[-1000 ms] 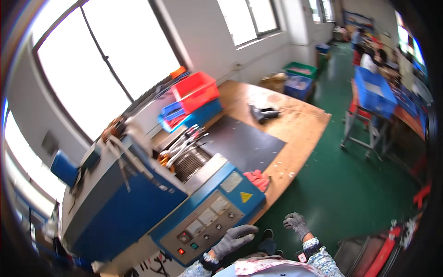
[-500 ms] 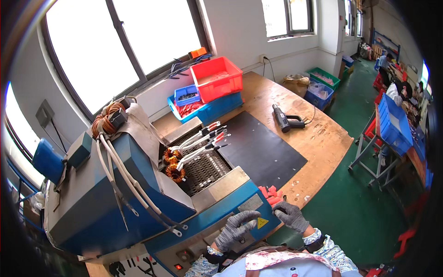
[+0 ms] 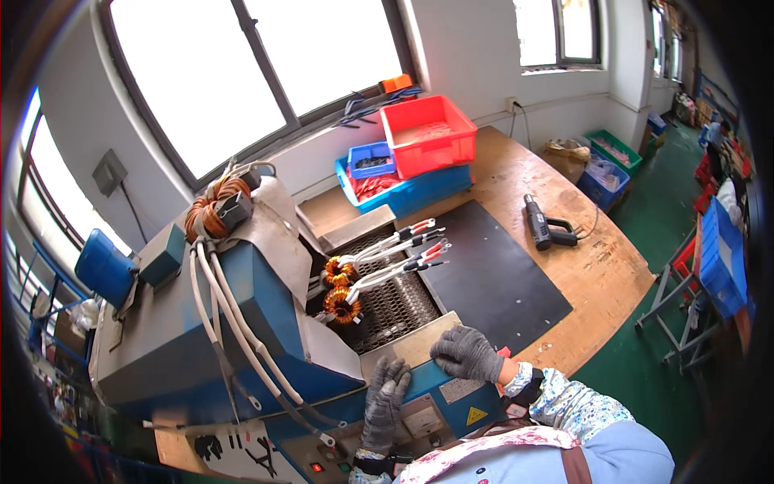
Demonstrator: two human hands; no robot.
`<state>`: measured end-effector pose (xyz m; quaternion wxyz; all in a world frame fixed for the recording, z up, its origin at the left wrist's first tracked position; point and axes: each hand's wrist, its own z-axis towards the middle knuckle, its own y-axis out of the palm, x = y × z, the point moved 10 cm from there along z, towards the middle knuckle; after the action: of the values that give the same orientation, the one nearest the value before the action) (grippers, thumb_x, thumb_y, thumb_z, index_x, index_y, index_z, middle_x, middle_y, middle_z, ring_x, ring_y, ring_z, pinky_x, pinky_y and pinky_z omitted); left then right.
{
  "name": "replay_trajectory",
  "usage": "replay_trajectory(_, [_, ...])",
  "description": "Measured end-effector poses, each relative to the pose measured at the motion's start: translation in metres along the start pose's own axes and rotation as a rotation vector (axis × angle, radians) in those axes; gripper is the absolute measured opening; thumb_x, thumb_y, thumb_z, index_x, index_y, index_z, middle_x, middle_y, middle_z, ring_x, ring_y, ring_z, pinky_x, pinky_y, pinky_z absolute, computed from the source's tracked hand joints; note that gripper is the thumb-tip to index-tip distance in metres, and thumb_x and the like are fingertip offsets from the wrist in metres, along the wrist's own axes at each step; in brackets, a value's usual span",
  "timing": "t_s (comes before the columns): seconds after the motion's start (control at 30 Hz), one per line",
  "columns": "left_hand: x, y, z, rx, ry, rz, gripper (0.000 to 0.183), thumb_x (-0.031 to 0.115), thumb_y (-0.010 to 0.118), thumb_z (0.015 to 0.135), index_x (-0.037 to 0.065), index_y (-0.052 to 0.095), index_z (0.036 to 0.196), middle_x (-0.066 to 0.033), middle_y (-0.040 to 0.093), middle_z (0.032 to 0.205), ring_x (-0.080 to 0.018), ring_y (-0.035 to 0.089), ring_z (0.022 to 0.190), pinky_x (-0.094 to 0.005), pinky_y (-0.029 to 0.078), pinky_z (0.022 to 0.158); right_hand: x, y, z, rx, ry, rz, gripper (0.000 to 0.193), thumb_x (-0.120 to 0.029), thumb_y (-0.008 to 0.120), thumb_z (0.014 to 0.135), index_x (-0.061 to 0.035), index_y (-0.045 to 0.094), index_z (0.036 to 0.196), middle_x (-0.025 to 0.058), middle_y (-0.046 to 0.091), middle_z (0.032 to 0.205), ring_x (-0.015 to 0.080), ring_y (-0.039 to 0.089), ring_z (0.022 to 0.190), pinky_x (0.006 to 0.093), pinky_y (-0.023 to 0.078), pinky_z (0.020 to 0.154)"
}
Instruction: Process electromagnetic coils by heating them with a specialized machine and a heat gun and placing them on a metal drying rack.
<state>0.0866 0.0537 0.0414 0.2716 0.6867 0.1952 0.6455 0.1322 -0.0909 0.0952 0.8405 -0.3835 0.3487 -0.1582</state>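
Gloved in grey knit, the right hand curls its fingers at the flat metal ledge of a blue machine; whether it grips anything cannot be told. The left hand, fingers loosely straightened, lies at the panelled front. Beyond, two copper-wound rings with white leads rest on coarse wire mesh.

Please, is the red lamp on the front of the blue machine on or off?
On: the red lamp on the blue machine glows bright, left of the left hand.
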Motion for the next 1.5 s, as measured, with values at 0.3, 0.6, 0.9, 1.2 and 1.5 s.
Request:
replay_trajectory(0.3, [0.003, -0.031, 0.002, 0.218, 0.108, -0.153, 0.046, 0.011, 0.026, 0.094, 0.002, 0.019, 0.139, -0.0286, 0.024, 0.139, -0.0458, 0.027, 0.127, -0.0504, 0.023, 0.109, 0.008, 0.009, 0.009, -0.044, -0.004, 0.063, 0.012, -0.024, 0.060, 0.075, -0.0148, 0.060, 0.084, 0.0061, 0.057, 0.076, 0.0267, 0.057, 0.073, 0.0410, 0.046, 0.063])
replay_trajectory(0.6, [0.001, -0.042, 0.002, 0.294, 0.169, -0.208, 0.059, 0.013, 0.049, 0.088, 0.001, 0.020, 0.138, -0.0273, 0.025, 0.139, -0.0448, 0.030, 0.126, -0.0500, 0.026, 0.108, 0.014, 0.011, 0.012, -0.069, -0.007, 0.090, 0.015, -0.024, 0.061, 0.076, -0.0132, 0.061, 0.086, 0.0067, 0.059, 0.079, 0.0258, 0.058, 0.074, 0.0387, 0.048, 0.061])
replay_trajectory(0.9, [0.000, -0.043, -0.005, 0.342, 0.205, -0.199, 0.054, 0.011, 0.046, 0.089, 0.002, 0.023, 0.137, -0.0269, 0.029, 0.137, -0.0440, 0.033, 0.124, -0.0505, 0.028, 0.107, 0.085, 0.081, 0.083, -0.214, 0.756, 1.920, 0.044, -0.023, 0.064, 0.081, -0.0059, 0.046, 0.119, 0.0169, 0.055, 0.110, 0.0241, 0.053, 0.105, 0.0342, 0.048, 0.087])
replay_trajectory(1.2, [-0.002, -0.037, -0.005, 0.345, 0.190, -0.212, 0.056, 0.012, 0.051, 0.087, 0.002, 0.025, 0.136, -0.0268, 0.030, 0.136, -0.0435, 0.035, 0.123, -0.0510, 0.030, 0.105, 0.127, 0.131, 0.137, 0.140, 0.837, 2.416, 0.030, -0.022, 0.059, 0.085, -0.0069, 0.053, 0.111, 0.0157, 0.053, 0.116, 0.0311, 0.053, 0.104, 0.0470, 0.045, 0.092])
replay_trajectory(1.5, [0.003, -0.025, 0.032, 0.352, 0.114, -0.062, 0.056, 0.017, 0.048, 0.090, 0.004, 0.022, 0.137, -0.0223, 0.029, 0.138, -0.0399, 0.031, 0.127, -0.0469, 0.030, 0.106, 0.159, 0.081, 0.123, 0.485, 0.695, 2.247, 0.037, -0.023, 0.057, 0.087, -0.0025, 0.048, 0.117, 0.0159, 0.056, 0.115, 0.0285, 0.056, 0.104, 0.0440, 0.050, 0.086])
